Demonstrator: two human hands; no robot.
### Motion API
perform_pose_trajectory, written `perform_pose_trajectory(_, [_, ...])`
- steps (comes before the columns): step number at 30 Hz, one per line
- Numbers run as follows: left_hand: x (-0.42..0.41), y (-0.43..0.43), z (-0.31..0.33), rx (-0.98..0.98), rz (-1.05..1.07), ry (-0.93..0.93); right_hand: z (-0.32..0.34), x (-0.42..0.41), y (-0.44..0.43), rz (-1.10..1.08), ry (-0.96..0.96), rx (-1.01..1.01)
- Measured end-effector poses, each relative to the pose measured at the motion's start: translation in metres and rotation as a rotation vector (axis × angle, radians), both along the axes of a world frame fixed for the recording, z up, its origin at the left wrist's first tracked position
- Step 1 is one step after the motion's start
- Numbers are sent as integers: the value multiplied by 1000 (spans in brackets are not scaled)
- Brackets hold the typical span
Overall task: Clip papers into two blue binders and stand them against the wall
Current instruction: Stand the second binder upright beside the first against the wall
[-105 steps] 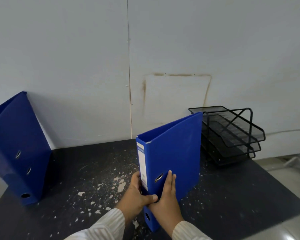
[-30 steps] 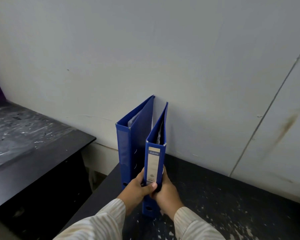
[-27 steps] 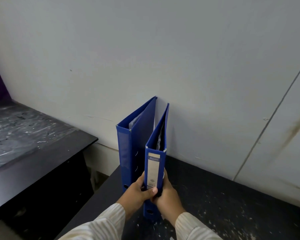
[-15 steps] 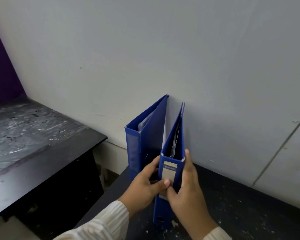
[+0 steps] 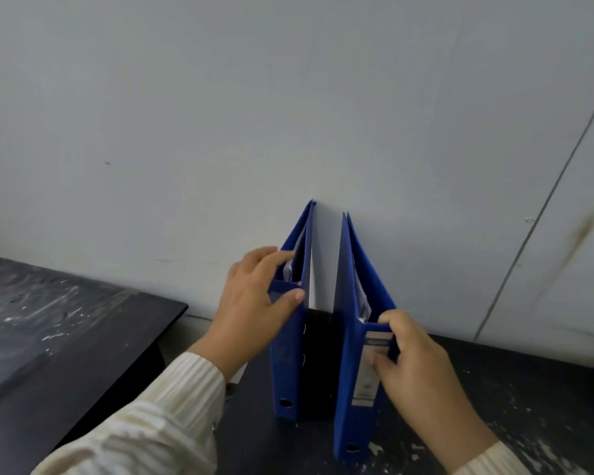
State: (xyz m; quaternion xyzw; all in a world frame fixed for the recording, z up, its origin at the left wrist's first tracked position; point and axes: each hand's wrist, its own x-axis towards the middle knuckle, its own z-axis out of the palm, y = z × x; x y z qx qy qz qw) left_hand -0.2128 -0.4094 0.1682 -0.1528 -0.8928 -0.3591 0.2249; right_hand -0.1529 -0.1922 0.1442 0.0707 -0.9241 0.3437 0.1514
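— What had changed in that last half second?

— Both hands had sat on the right binder (image 5: 352,382); then the left hand (image 5: 254,306) crossed to the left binder (image 5: 287,365), its grip closed over the top of the spine. The right hand (image 5: 415,365) kept its grip shut on the right binder's spine. A dark gap had opened between the two, which had stood nearly touching.

— And for the task?

— Papers showed inside each, and both stood upright on the tabletop (image 5: 515,389) with their far edges at the wall (image 5: 288,114). It looked almost finished; only a last squaring-up seemed left.

— Room to move?

— The left binder stood near the tabletop's left edge, with a drop to a second tabletop (image 5: 66,323) beyond. To the right lay plenty of open surface.
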Motion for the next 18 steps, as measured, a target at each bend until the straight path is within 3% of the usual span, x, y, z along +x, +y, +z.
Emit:
perform_pose_trajectory(3, [-16,-19,-10,51,-132,-270,1,0,-8,-65,-15,-40])
perform_pose_trajectory(18, [-32,-26,-21,143,-268,-204,-4,-44,-57,-125,67,-106])
